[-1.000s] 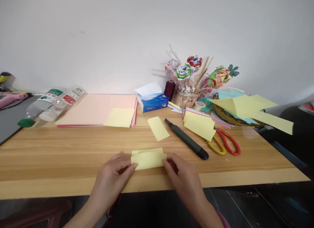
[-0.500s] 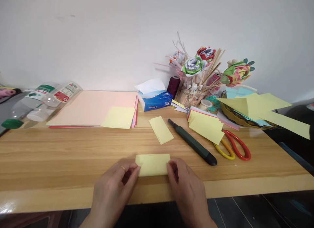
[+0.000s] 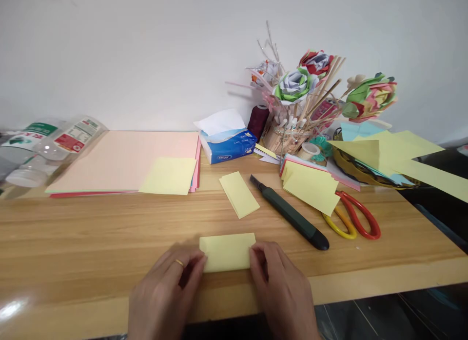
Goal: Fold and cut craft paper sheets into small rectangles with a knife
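A small folded yellow paper (image 3: 227,251) lies flat on the wooden table (image 3: 91,232) near its front edge. My left hand (image 3: 166,293), with a ring on one finger, pinches the paper's left edge. My right hand (image 3: 283,289) pinches its right edge. Both hands rest on the table with fingers curled inward against the paper. Behind it lies another folded yellow paper strip (image 3: 239,194).
A dark utility knife (image 3: 290,213), red and yellow scissors (image 3: 353,219) and a stack of yellow and pink squares (image 3: 310,186) lie to the right. Pink sheets (image 3: 124,159) with a yellow square (image 3: 168,175), plastic bottles (image 3: 44,145), a tissue pack (image 3: 228,145) and paper flowers (image 3: 303,96) stand behind.
The upper flap of the yellow paper has been folded down flat. My hands stay at its two ends. The view has tilted and shifted a little.
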Demonstrator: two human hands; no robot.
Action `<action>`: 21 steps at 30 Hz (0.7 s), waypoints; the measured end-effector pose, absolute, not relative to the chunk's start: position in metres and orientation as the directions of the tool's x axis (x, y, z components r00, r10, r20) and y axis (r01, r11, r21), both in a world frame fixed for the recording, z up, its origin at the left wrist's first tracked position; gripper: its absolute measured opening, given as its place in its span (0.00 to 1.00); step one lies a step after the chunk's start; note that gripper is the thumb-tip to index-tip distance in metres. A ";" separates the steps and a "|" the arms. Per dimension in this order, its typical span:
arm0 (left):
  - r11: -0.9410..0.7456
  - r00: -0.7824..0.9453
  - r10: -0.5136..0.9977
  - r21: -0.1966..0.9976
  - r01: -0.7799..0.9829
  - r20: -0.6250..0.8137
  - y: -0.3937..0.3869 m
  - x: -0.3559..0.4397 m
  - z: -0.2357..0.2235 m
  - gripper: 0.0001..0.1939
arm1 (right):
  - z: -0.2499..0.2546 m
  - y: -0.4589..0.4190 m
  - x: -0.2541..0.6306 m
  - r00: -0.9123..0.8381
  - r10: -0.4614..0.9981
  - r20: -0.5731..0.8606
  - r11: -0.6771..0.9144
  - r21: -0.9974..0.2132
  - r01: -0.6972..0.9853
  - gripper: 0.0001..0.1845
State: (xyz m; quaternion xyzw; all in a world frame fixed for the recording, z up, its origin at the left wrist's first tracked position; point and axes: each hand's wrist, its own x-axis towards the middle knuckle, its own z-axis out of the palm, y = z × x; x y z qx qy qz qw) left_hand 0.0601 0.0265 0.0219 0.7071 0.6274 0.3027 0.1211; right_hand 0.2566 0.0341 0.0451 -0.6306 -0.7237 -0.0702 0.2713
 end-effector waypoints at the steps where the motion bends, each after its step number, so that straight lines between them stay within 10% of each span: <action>1: -0.181 0.030 0.959 0.529 0.829 0.282 0.027 0.060 0.020 0.09 | 0.045 0.034 0.256 -0.058 0.877 0.478 0.192 -0.236 0.953 0.18; 21: -0.199 0.052 0.923 0.356 0.913 0.381 0.025 0.072 0.034 0.13 | 0.037 0.028 0.255 0.009 0.941 0.339 0.085 -0.262 0.961 0.21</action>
